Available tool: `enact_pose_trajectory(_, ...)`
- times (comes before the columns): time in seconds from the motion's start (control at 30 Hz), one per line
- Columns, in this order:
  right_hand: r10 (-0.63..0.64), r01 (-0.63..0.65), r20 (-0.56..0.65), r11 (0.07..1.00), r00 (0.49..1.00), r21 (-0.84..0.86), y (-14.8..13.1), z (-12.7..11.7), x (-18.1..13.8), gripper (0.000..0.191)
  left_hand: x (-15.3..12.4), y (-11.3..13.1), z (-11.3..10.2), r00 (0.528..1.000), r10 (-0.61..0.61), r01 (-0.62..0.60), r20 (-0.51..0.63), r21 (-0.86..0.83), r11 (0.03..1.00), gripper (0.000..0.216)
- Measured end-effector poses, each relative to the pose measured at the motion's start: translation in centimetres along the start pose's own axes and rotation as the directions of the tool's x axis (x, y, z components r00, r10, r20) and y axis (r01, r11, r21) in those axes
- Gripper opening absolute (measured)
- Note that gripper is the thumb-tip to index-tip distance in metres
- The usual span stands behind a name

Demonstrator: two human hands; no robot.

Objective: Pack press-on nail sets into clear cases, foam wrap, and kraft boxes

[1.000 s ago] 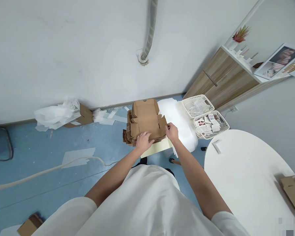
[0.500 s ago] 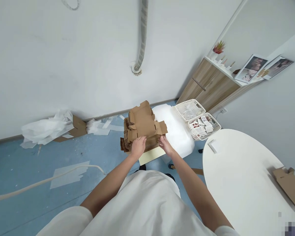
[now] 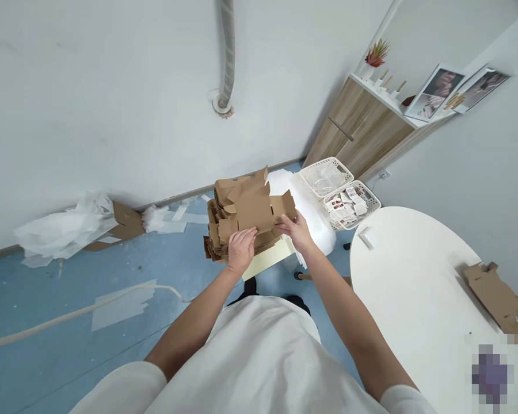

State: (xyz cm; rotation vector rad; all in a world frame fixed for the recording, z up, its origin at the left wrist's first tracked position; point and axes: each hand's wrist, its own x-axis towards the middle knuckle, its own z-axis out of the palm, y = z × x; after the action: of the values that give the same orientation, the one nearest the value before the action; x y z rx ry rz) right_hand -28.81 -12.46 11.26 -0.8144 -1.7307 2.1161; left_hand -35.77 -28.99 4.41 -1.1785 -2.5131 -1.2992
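No words or numbers can be read here. A small white card (image 3: pixel 351 191), near the far edge of the white basket (image 3: pixel 368 216) beside the round table (image 3: pixel 408 270), has dark marks, too tiny and blurry to read.

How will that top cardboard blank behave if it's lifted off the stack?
The top cardboard blank is probably light for its size, being thin sheet. Its panels look fairly stiff, but it may hinge at the creases, since the flap near the right hand tilts up. The stack beneath looks ragged, so pieces might snag.
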Motion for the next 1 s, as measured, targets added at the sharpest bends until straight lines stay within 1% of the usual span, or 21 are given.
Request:
enact_pose_trajectory(0.1,-0.057,0.057,-0.075,0.998,0.996,-0.001,-0.1,0.0,0.0,0.048,-0.1,0.6,0.1,0.999,0.02,-0.02,0.034,0.016,1.0,0.031)
enact_pose_trajectory(0.2,-0.108,0.107,-0.092,0.994,0.99,-0.018,0.1,-0.5,-0.1,0.05,-0.2,1.0,0.2,0.998,0.008,-0.01,0.067,0.033,0.999,0.029)
enact_pose_trajectory(0.3,-0.165,0.161,-0.106,0.986,0.981,-0.044,0.3,-0.9,-0.4,0.053,-0.5,1.1,0.3,0.996,-0.058,0.054,0.066,0.06,0.997,0.029)
enact_pose_trajectory(0.37,-0.202,0.196,-0.114,0.979,0.973,-0.062,0.5,-1.0,-0.5,0.053,-0.6,0.8,0.3,0.991,-0.133,0.131,0.023,0.081,0.988,0.042)
enact_pose_trajectory(0.43,-0.225,0.219,-0.114,0.973,0.968,-0.068,0.5,-1.0,-0.6,0.052,-0.7,0.3,0.2,0.971,-0.236,0.239,-0.044,0.103,0.965,0.059)
enact_pose_trajectory(0.53,-0.221,0.216,-0.132,0.975,0.966,-0.052,0.4,-0.9,-0.5,0.053,-0.8,-0.6,-0.1,0.916,-0.379,0.394,-0.134,0.117,0.911,0.074)
enact_pose_trajectory(0.6,-0.212,0.21,-0.161,0.977,0.964,-0.031,0.1,-0.9,-0.2,0.054,-0.8,-1.2,-0.4,0.883,-0.436,0.458,-0.172,0.116,0.881,0.079)
enact_pose_trajectory(0.67,-0.209,0.212,-0.179,0.977,0.961,-0.006,-0.3,-1.1,0.1,0.055,-1.0,-1.6,-0.9,0.861,-0.468,0.495,-0.199,0.121,0.86,0.088)
enact_pose_trajectory(0.73,-0.208,0.216,-0.175,0.976,0.962,0.023,-0.9,-1.7,0.4,0.055,-1.1,-1.8,-1.6,0.86,-0.47,0.497,-0.199,0.121,0.859,0.102)
enact_pose_trajectory(0.8,-0.213,0.224,-0.172,0.974,0.962,0.047,-1.6,-2.6,0.3,0.054,-1.2,-1.6,-2.2,0.889,-0.426,0.445,-0.167,0.099,0.89,0.115)
enact_pose_trajectory(0.83,-0.217,0.231,-0.181,0.971,0.959,0.057,-1.8,-3.1,0.1,0.053,-1.1,-1.4,-2.4,0.909,-0.389,0.403,-0.151,0.076,0.912,0.116)
enact_pose_trajectory(0.87,-0.221,0.238,-0.198,0.969,0.955,0.066,-2.1,-3.8,-0.2,0.052,-1.0,-1.1,-2.4,0.925,-0.353,0.361,-0.139,0.044,0.931,0.115)
enact_pose_trajectory(0.93,-0.221,0.248,-0.246,0.966,0.944,0.08,-2.5,-5.2,-1.2,0.05,-0.4,-0.5,-2.0,0.941,-0.317,0.313,-0.118,-0.05,0.948,0.107)
enact_pose_trajectory(1.0,-0.23,0.271,-0.314,0.958,0.921,0.092,-2.8,-6.7,-2.6,0.047,0.5,0.3,-1.0,0.938,-0.343,0.329,-0.052,-0.176,0.928,0.096)
